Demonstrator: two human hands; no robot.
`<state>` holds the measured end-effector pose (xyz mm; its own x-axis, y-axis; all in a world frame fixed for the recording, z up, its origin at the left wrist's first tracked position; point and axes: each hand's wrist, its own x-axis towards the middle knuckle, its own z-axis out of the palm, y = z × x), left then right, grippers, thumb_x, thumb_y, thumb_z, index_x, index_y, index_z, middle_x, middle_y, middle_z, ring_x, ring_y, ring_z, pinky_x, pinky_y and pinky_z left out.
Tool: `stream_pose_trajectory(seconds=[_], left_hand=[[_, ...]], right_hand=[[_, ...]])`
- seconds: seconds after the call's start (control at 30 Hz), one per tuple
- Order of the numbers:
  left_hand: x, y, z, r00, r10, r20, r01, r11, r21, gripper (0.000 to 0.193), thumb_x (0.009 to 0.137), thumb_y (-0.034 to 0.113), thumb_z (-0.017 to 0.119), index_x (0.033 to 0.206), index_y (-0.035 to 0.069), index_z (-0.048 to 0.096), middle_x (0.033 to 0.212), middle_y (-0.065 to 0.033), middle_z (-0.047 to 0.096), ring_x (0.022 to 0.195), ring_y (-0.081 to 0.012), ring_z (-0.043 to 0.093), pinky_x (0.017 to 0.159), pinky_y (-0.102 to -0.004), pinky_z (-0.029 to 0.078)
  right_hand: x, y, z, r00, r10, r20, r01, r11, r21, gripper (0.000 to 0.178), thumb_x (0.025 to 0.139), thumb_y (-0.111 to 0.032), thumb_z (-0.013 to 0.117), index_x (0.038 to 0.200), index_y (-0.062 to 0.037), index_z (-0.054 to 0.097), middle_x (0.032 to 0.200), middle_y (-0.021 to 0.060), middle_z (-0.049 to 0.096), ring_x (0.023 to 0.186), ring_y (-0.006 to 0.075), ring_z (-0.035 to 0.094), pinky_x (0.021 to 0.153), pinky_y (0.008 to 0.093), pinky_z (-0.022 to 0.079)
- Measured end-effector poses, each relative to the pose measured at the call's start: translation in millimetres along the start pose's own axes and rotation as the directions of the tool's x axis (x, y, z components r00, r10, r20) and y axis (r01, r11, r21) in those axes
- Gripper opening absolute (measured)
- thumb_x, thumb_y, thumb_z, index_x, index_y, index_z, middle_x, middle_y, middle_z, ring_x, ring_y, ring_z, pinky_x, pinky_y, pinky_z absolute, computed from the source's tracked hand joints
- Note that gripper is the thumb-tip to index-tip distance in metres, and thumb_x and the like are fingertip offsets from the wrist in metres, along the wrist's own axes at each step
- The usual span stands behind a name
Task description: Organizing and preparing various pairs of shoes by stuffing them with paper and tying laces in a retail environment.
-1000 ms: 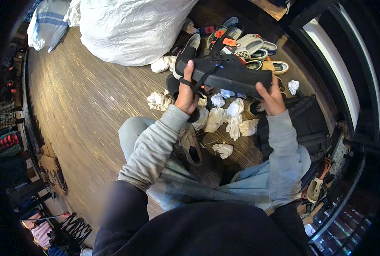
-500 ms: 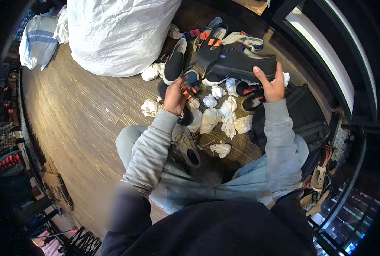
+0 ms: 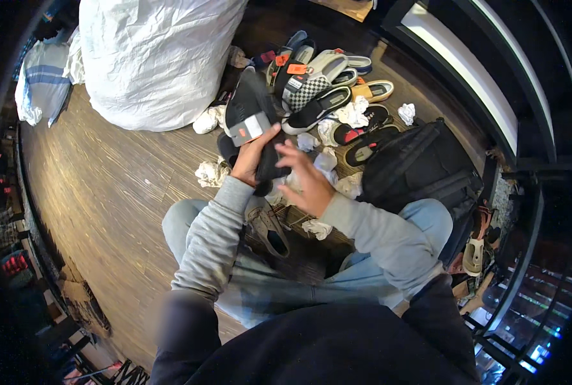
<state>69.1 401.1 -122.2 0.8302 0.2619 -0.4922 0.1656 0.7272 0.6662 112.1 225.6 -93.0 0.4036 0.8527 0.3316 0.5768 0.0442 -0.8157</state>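
Head camera: left hand (image 3: 251, 160) grips a black shoe (image 3: 251, 122) with a tag; right hand (image 3: 305, 179), fingers spread, reaches in to hold it too.

**Wood floor, cluttered edges, dim room**

Floor (image 3: 93, 186) of dark brown wood planks, worn, grain running diagonally. Large white crinkled sack (image 3: 157, 58) stood on it at the far side, a smaller white bag with blue stripes (image 3: 42, 83) just beside it at left. Black-framed ledge with a pale, bright strip (image 3: 466, 64) curved along the right. Dark shelving or racks (image 3: 10, 244) along the left rim, contents too small to tell. Light fell from above, edges in shadow. Coloured glints at lower right (image 3: 530, 321).
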Motion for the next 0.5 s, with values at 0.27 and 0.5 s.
stream_pose_trajectory(seconds=[0.27,0.5], left_hand=[[-19.8,-3.4,5.8,0.997,-0.016,0.082,-0.009,0.956,0.293,0.029,0.081,0.013,0.069,0.106,0.001,0.061,0.096,-0.0063,0.065,0.085,-0.0151,0.063,0.075,-0.0283,0.052],[-30.9,12.1,-13.9,0.881,-0.334,0.336,0.037,0.757,0.653,0.058,0.072,0.018,0.081,0.122,0.001,0.056,0.110,-0.0045,0.063,0.101,-0.0153,0.056,0.091,-0.0305,0.044]], right_hand=[[29.8,19.9,-23.5,0.819,0.360,-0.446,-0.250,0.925,0.287,0.051,0.085,-0.012,0.067,0.128,-0.0032,0.040,0.120,0.0110,0.051,0.101,0.0178,0.056,0.080,0.0299,0.050],[34.8,28.8,-79.5,0.489,0.856,-0.168,-0.395,0.389,0.833,0.066,0.084,-0.055,0.064,0.135,-0.0206,0.038,0.128,0.0053,0.048,0.109,0.0236,0.049,0.088,0.0384,0.042]])
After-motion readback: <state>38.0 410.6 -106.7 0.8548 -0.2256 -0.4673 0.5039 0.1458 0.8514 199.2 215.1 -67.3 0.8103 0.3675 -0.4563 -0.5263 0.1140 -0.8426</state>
